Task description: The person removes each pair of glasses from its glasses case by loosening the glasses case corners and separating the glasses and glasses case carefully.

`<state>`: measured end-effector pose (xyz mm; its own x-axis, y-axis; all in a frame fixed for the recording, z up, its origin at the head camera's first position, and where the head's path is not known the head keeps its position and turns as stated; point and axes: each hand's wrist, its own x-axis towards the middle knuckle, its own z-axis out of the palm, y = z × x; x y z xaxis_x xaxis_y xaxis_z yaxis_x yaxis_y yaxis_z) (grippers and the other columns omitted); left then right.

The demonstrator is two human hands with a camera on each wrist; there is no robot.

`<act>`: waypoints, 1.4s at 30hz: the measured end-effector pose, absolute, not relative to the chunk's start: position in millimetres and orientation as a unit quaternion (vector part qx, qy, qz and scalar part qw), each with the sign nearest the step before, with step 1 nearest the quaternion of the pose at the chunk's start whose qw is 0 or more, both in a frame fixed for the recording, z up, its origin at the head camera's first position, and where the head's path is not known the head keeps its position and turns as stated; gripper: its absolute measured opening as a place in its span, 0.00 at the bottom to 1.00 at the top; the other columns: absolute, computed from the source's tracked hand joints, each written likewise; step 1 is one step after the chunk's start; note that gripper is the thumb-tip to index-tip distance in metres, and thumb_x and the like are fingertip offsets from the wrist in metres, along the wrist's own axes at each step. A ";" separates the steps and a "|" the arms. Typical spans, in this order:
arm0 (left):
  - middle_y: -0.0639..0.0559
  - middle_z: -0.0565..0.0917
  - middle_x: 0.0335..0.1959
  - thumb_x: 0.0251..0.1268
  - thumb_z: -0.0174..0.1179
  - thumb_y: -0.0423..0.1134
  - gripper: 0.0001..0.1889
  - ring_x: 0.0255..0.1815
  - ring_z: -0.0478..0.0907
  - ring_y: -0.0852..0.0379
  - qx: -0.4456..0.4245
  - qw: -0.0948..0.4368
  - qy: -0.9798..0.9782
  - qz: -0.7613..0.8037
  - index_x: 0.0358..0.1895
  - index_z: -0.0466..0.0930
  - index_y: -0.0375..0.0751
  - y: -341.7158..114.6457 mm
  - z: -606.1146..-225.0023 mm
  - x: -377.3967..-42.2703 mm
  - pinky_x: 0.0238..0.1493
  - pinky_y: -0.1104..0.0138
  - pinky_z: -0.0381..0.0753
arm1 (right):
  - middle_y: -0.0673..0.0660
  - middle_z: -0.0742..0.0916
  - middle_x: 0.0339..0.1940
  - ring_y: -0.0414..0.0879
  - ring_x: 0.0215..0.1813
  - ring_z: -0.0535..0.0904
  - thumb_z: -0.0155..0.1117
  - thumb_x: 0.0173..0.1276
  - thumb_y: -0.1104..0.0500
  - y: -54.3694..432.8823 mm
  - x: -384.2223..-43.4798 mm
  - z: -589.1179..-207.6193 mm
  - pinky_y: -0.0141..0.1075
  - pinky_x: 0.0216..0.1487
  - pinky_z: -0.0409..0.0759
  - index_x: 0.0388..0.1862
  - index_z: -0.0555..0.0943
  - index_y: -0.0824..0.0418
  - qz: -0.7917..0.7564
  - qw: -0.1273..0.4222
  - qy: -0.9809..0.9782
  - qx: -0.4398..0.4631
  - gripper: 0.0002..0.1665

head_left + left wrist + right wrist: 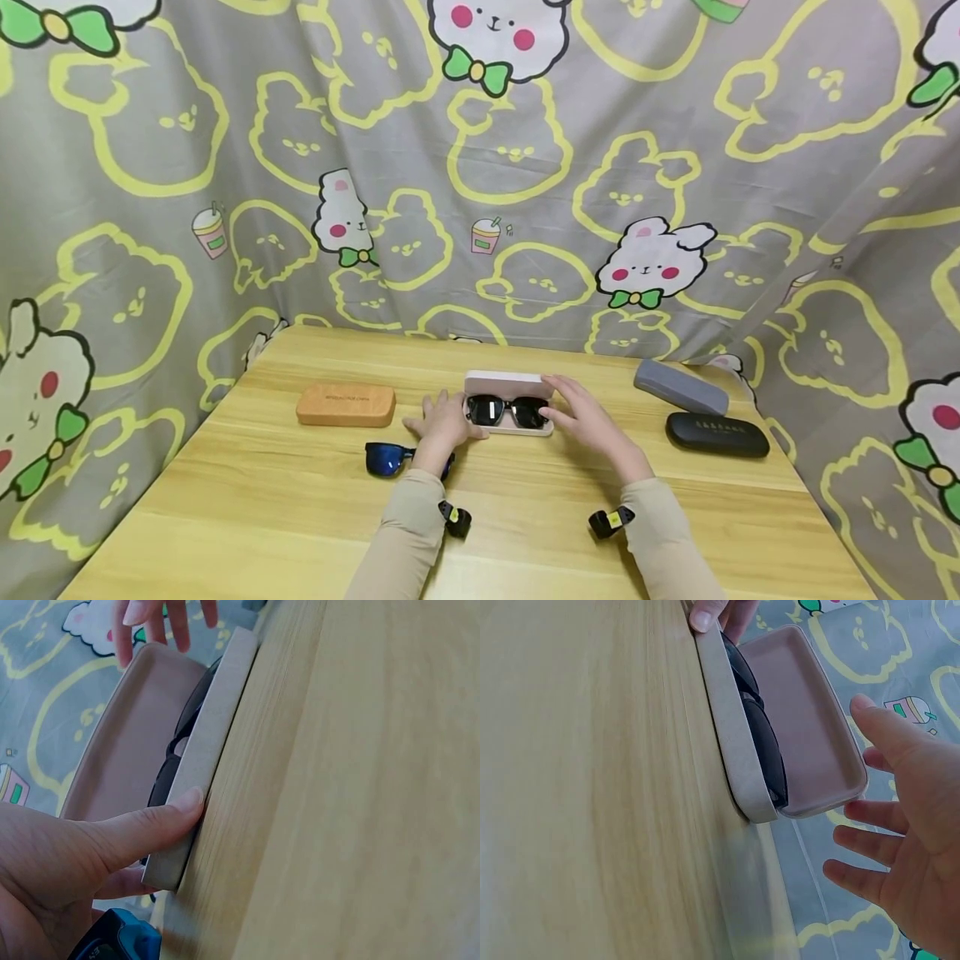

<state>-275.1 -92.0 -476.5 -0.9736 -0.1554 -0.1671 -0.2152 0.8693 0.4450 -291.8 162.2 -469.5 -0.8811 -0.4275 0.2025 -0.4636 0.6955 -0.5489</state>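
Observation:
A pale glasses case stands with its lid raised on the table, its pink lining showing. Inside lie dark sunglasses, folded, lenses toward me. My left hand holds the case by its left end; in the left wrist view the thumb presses the front wall, while its other fingers are mostly hidden behind that end. At the right end, my right hand is spread beside the raised lid. In the right wrist view its fingers are extended around the lid's corner, gripping nothing.
Blue-lensed sunglasses lie left of centre, partly covered by my left forearm. An orange-brown case sits behind them. At the right are a grey-blue case and a black case. A patterned curtain hangs behind the table.

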 end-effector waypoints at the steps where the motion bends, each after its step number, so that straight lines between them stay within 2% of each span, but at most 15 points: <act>1: 0.46 0.62 0.76 0.40 0.77 0.59 0.48 0.79 0.47 0.37 -0.096 0.064 0.965 0.237 0.71 0.67 0.57 -92.2 -476.2 -275.3 0.65 0.24 0.44 | 0.63 0.67 0.76 0.62 0.77 0.59 0.58 0.71 0.43 162.7 -291.5 -469.3 0.60 0.74 0.59 0.75 0.64 0.52 0.307 0.030 -0.920 0.241 0.37; 11: 0.46 0.61 0.77 0.39 0.77 0.60 0.49 0.79 0.47 0.37 -0.098 0.064 0.964 0.238 0.71 0.67 0.57 -91.9 -474.3 -275.2 0.65 0.24 0.44 | 0.65 0.78 0.65 0.61 0.68 0.72 0.63 0.69 0.47 166.5 -288.6 -471.1 0.56 0.69 0.69 0.66 0.72 0.63 0.312 0.061 -0.918 0.236 0.33; 20: 0.46 0.62 0.76 0.39 0.77 0.59 0.48 0.79 0.47 0.37 -0.098 0.062 0.964 0.238 0.71 0.68 0.57 -91.6 -475.6 -274.5 0.65 0.24 0.44 | 0.65 0.81 0.60 0.60 0.62 0.77 0.64 0.67 0.45 164.7 -290.2 -480.6 0.56 0.64 0.74 0.66 0.73 0.63 0.291 0.051 -0.923 0.247 0.34; 26: 0.45 0.62 0.76 0.39 0.77 0.60 0.49 0.79 0.47 0.36 -0.096 0.061 0.964 0.238 0.71 0.67 0.57 -92.1 -475.3 -274.2 0.65 0.24 0.45 | 0.66 0.82 0.57 0.60 0.59 0.78 0.65 0.66 0.45 159.8 -290.1 -485.0 0.55 0.62 0.76 0.66 0.73 0.63 0.277 0.038 -0.928 0.244 0.36; 32: 0.46 0.61 0.77 0.39 0.77 0.60 0.49 0.80 0.47 0.37 -0.099 0.066 0.964 0.238 0.71 0.67 0.57 -92.7 -475.2 -274.5 0.65 0.24 0.45 | 0.64 0.82 0.53 0.55 0.52 0.78 0.65 0.66 0.45 152.5 -290.0 -488.0 0.52 0.56 0.78 0.68 0.72 0.63 0.262 0.024 -0.941 0.215 0.37; 38: 0.46 0.63 0.76 0.39 0.77 0.59 0.48 0.79 0.47 0.37 -0.098 0.062 0.964 0.238 0.70 0.68 0.56 -92.9 -473.5 -274.4 0.65 0.24 0.46 | 0.64 0.81 0.54 0.55 0.53 0.78 0.66 0.65 0.44 144.6 -288.8 -488.4 0.53 0.58 0.77 0.67 0.72 0.63 0.253 0.024 -0.949 0.189 0.37; 42: 0.46 0.63 0.75 0.39 0.77 0.59 0.48 0.79 0.48 0.37 -0.097 0.059 0.965 0.237 0.70 0.69 0.56 -92.6 -473.3 -273.4 0.65 0.24 0.46 | 0.64 0.80 0.52 0.52 0.46 0.76 0.67 0.65 0.45 139.9 -288.4 -488.5 0.49 0.51 0.78 0.68 0.72 0.63 0.247 0.017 -0.953 0.177 0.37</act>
